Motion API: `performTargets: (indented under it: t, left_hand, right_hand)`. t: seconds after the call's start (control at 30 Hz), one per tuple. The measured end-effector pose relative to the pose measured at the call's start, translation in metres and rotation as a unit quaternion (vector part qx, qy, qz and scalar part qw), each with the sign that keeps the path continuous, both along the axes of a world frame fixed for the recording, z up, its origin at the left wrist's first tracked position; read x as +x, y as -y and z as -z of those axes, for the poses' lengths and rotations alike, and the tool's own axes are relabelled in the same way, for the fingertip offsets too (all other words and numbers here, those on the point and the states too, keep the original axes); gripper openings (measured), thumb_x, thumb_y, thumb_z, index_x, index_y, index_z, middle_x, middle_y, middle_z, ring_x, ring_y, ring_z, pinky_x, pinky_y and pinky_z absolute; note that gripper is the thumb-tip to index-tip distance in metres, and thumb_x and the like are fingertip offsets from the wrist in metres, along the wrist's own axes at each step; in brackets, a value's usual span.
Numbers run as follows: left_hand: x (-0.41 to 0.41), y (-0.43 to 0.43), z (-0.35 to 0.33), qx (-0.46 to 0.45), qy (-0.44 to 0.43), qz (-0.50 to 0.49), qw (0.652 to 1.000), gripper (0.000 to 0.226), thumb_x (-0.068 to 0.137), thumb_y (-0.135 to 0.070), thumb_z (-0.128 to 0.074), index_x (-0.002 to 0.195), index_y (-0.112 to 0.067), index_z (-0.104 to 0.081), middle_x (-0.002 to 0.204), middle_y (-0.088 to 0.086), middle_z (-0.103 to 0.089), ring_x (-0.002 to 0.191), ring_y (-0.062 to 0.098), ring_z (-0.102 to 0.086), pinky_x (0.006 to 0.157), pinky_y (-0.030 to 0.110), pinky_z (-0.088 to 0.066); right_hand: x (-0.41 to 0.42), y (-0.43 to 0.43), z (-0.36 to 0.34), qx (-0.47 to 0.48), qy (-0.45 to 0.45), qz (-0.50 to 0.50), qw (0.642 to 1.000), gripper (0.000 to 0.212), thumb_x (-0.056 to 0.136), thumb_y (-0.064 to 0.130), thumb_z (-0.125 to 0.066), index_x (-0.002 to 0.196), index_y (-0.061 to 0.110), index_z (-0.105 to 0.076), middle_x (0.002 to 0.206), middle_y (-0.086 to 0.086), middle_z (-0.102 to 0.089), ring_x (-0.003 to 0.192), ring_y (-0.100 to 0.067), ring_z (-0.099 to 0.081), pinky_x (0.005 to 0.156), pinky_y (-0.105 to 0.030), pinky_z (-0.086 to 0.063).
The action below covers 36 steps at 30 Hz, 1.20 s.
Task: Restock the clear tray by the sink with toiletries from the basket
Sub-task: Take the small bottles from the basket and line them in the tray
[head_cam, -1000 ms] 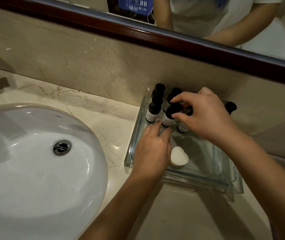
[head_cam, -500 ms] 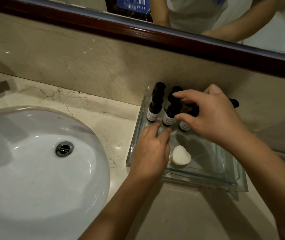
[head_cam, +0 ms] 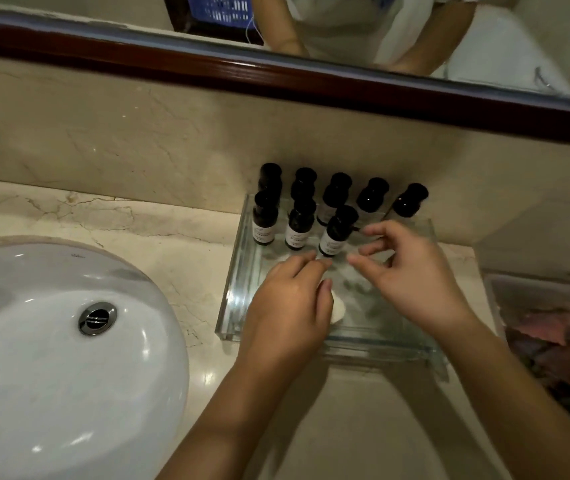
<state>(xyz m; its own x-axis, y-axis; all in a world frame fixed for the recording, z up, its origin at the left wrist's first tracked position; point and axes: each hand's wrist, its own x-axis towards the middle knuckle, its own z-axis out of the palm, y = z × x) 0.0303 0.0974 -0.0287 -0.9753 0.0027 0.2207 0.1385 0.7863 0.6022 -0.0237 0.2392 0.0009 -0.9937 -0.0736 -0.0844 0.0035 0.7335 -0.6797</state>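
Both hands are hovering over the clear tray (head_cam: 233, 271), which is sitting on the marble tabletop (head_cam: 159, 230) just right of the sink (head_cam: 51, 341). The left hand (head_cam: 287, 306) is resting low in the tray with its grip loosely apart, fingertips right at the base of the nearest small bottle (head_cam: 337, 233); whether they're actually touching it, I can't tell. The right hand (head_cam: 411, 275) is also empty, thumb and fingers spread just beside that same bottle.

The bottles are standing upright along the tray's back edge in rows, dark caps, pale labels. A white soap (head_cam: 338, 308) is peeking out from under the left hand.

My guess: these minis are light and rigid but tippy and probably a bit slick, so pinching each one around the labelled body, not the cap, is looking safest. Knock one and its neighbours probably go too.
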Motion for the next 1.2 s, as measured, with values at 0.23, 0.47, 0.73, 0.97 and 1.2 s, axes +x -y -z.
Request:
performTargets:
  t: [0.23, 0.47, 0.73, 0.97, 1.2]
  left_hand:
    - [-0.007, -0.002, 0.005, -0.011, 0.051, 0.013, 0.999, 0.03, 0.092, -0.015, -0.05, 0.12, -0.013, -0.062, 0.135, 0.004, -0.054, 0.122, 0.018, -0.052, 0.092, 0.017, -0.036]
    - [-0.013, -0.002, -0.001, -0.011, 0.071, 0.042, 0.996, 0.019, 0.083, -0.003, -0.052, 0.094, -0.008, -0.067, 0.126, 0.004, -0.06, 0.098, 0.012, -0.053, 0.077, 0.008, -0.027]
    - [-0.015, -0.003, 0.002, -0.024, 0.066, 0.029, 0.997, 0.026, 0.085, 0.0, -0.047, 0.1, -0.012, -0.064, 0.144, 0.0, -0.044, 0.126, 0.013, -0.046, 0.081, 0.003, -0.022]
    - [-0.017, -0.002, 0.002, -0.021, 0.073, 0.032, 0.997, 0.026, 0.086, -0.002, -0.043, 0.098, -0.013, -0.063, 0.148, -0.002, -0.038, 0.132, 0.011, -0.04, 0.085, 0.005, -0.024]
    - [-0.016, -0.005, 0.001, -0.014, 0.073, 0.025, 0.997, 0.024, 0.088, -0.003, -0.042, 0.097, -0.014, -0.062, 0.15, -0.004, -0.036, 0.134, 0.01, -0.037, 0.086, 0.008, -0.024]
  right_hand:
    - [-0.01, 0.021, 0.023, -0.011, -0.034, -0.011, 0.999, 0.04, 0.082, 0.03, -0.068, 0.119, 0.02, -0.056, 0.114, 0.004, -0.062, 0.103, -0.012, -0.058, 0.085, -0.025, -0.045]
    - [-0.02, 0.023, 0.026, 0.009, -0.05, -0.018, 0.999, 0.03, 0.08, 0.033, -0.07, 0.104, 0.017, -0.063, 0.105, 0.002, -0.066, 0.098, -0.014, -0.061, 0.082, -0.028, -0.048]
    - [-0.022, 0.018, 0.027, -0.004, -0.041, -0.021, 0.999, 0.037, 0.078, 0.029, -0.074, 0.111, 0.016, -0.064, 0.107, 0.002, -0.068, 0.099, -0.014, -0.062, 0.084, -0.029, -0.049]
    - [-0.025, 0.017, 0.03, 0.019, -0.066, -0.044, 0.997, 0.03, 0.08, 0.026, -0.071, 0.108, 0.014, -0.066, 0.106, 0.001, -0.067, 0.099, -0.013, -0.06, 0.083, -0.028, -0.048]
    - [-0.025, 0.016, 0.031, 0.029, -0.069, -0.05, 0.996, 0.028, 0.08, 0.023, -0.07, 0.107, 0.014, -0.066, 0.106, 0.001, -0.066, 0.098, -0.012, -0.06, 0.08, -0.024, -0.045]
